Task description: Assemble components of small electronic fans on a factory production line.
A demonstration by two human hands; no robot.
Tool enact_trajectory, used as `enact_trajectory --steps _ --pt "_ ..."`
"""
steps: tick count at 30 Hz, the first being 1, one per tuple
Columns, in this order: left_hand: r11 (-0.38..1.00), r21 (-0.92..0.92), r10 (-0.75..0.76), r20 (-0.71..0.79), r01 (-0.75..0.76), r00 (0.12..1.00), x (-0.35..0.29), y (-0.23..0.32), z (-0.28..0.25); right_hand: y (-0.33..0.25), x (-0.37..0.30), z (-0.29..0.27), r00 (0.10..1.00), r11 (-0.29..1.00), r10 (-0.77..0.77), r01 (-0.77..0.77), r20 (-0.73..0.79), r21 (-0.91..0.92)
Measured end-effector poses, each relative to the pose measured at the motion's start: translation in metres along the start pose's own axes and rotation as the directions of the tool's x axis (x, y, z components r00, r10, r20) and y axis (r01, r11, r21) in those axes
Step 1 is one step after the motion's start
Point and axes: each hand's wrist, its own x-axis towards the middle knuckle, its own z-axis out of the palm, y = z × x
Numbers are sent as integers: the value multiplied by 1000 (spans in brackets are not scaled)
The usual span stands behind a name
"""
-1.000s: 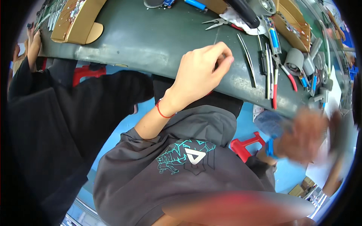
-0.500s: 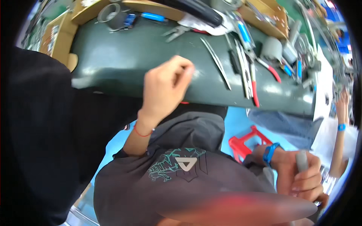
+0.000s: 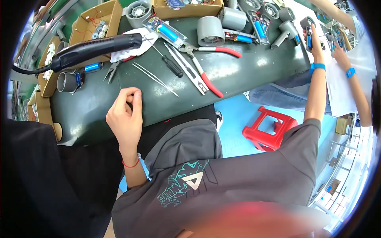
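Lengthwise outward, round head (image 3: 306,22) farthest, a grey device (image 3: 309,40) in the right hand (image 3: 316,44), fingers closed; left hand (image 3: 126,115) half-curled, contents unclear.

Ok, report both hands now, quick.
Left hand: loosely closed, no object visible in it.
Right hand: closed, holding a grey device.

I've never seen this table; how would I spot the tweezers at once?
On the dark green table, find the person's left hand. Just beyond its fingertips, between that hand and the black-handled screwdriver, lie the tweezers. Unlike the screwdriver, they are slim and silver, with two thin arms and no black handle.
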Motion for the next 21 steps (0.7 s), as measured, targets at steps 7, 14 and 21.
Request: enact_trajectory --steps 7,14,21 --pt "999 39 15 -15 -15 1000 4 3 3 33 102 -74 940 632 -31 -245 -340 -735" --pt "993 115 34 -16 -32 999 5 -1 1 -20 -69 74 651 479 -748 395 -129 -784" --pt "999 33 11 -38 -10 999 -3 -1 -2 -28 -189 239 695 313 -622 643 361 -699"
